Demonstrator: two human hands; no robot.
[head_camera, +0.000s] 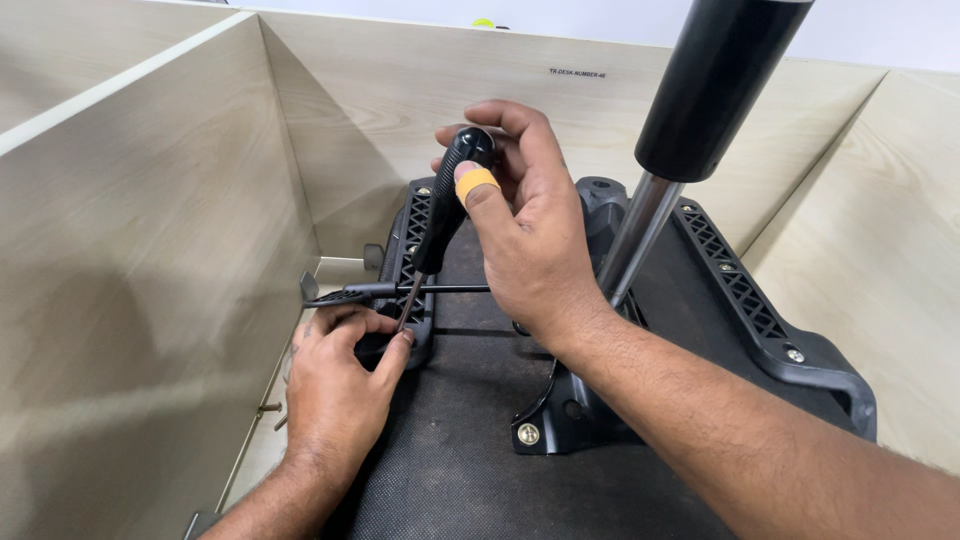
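The right hand has its grip closed around the black screwdriver, held upright with its tip at the chair base's left bracket. The left hand pinches the bracket's front end, fingers curled shut beside the tip.

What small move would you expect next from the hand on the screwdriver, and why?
Probably a twist of the screwdriver by the right hand. Its tip sits low at the black bracket on the upturned chair seat, where the left hand steadies the shaft, so the tool looks set on a screw, though the screw itself is hidden.
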